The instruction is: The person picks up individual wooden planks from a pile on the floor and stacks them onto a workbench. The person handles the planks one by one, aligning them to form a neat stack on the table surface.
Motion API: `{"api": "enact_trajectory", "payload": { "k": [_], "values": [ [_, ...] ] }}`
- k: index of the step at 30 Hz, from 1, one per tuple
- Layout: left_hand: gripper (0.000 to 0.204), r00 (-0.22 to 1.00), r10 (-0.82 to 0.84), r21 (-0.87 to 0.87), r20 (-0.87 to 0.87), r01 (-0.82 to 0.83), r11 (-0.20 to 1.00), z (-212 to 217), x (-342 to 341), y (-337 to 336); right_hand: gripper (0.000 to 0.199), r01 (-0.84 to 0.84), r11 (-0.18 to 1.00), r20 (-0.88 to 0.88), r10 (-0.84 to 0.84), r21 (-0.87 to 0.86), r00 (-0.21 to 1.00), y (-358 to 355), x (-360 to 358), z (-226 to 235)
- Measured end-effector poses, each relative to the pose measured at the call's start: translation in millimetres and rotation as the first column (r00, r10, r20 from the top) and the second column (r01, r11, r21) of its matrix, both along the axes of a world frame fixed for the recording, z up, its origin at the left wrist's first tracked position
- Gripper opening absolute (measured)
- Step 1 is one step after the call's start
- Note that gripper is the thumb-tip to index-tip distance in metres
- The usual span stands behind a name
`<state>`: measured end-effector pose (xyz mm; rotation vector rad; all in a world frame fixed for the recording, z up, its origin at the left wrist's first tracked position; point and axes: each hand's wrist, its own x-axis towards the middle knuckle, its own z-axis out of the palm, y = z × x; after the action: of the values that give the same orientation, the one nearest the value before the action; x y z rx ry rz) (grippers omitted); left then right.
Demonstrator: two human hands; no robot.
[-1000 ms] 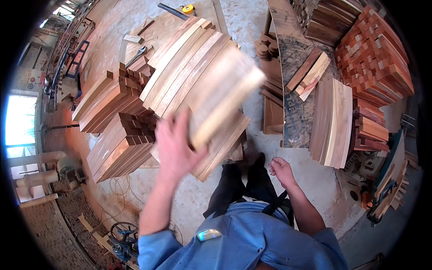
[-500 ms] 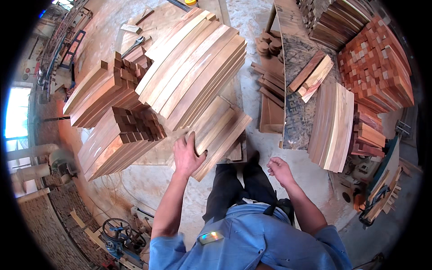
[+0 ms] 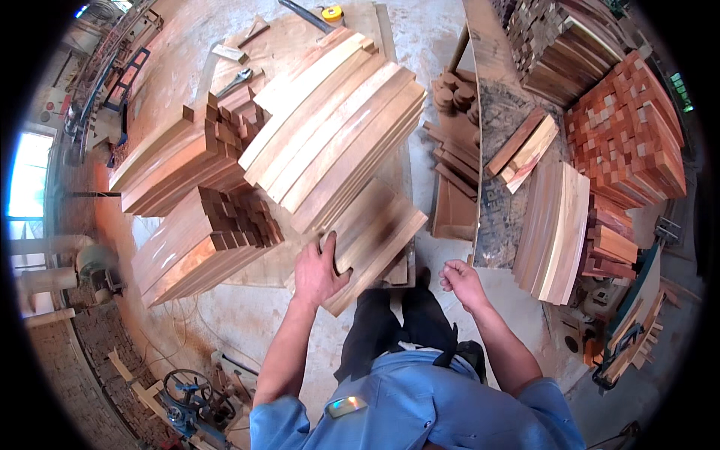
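Observation:
My left hand point(image 3: 319, 271) lies over the near end of a low stack of flat wooden boards point(image 3: 375, 217). Its thumb and fingers are spread apart on the wood. A dark patch crosses the top boards. Just beyond rises a tall stack of pale, curved wooden slats point(image 3: 337, 135). Away from the boards, my right hand point(image 3: 461, 283) hovers to the right above the floor with its fingers curled closed. Whether anything is inside them is hidden.
Reddish-brown curved pieces point(image 3: 176, 244) are stacked at left. A tape measure point(image 3: 331, 13) and a wrench point(image 3: 238, 78) lie at the far side. On the right, a worn bench point(image 3: 495, 217) carries two loose offcuts point(image 3: 525, 150) and a stack of curved slats point(image 3: 551, 232).
The whole view has shifted slightly, so the stacks appear lower. My left hand stays on the boards; my right hand keeps its curled shape. The dark patch on the boards looks broader.

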<state>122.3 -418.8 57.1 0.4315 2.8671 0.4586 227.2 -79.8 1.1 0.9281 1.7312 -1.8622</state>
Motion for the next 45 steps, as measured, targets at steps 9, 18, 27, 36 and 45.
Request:
{"api": "enact_trajectory", "payload": {
  "k": [9,18,27,36,45],
  "values": [
    [0.084,0.966,0.197,0.234,-0.165,-0.156,0.96,21,18,-3,0.039,-0.041,0.882,-0.414,0.26,0.469,0.873,5,-170,81],
    [0.066,0.856,0.47,0.346,-0.217,-0.383,0.857,82,-19,8,0.068,0.064,0.595,-0.468,0.556,0.801,0.686,-20,-334,156],
    [0.071,0.914,0.344,0.309,-0.216,-0.27,0.912,85,-44,7,0.069,-0.056,0.67,-0.456,0.562,0.741,0.69,-34,-351,161],
    [0.071,0.893,0.441,0.279,-0.093,-0.402,0.872,92,-50,14,0.07,-0.182,0.727,-0.435,0.57,0.662,0.697,-28,-350,169],
    [0.067,0.855,0.502,0.295,-0.133,-0.449,0.843,98,-45,15,0.069,-0.19,0.795,-0.504,0.529,0.577,0.682,-26,-349,174]
  ]
}}
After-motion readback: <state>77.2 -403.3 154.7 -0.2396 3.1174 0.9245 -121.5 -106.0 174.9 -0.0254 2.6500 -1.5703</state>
